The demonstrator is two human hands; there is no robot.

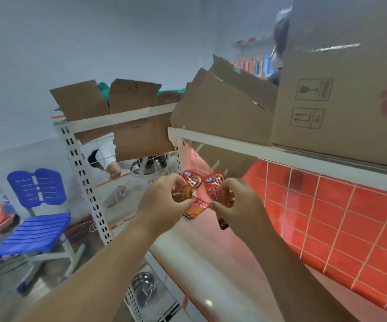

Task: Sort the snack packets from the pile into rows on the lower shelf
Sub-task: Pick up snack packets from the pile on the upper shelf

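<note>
Left hand (164,199): centre of frame, arm reaching up from lower left, fingers curled, pinching a red packet by its edge.
Right hand (236,205): just right of centre, thumb and fingers curled round another packet.
Snack packets (212,185): three red ones plainly seen, touching, held in the air above the white lower shelf (188,252).
Cardboard boxes (350,89): four, across the upper half.
Blue chair (36,217): one, lower left.
</note>
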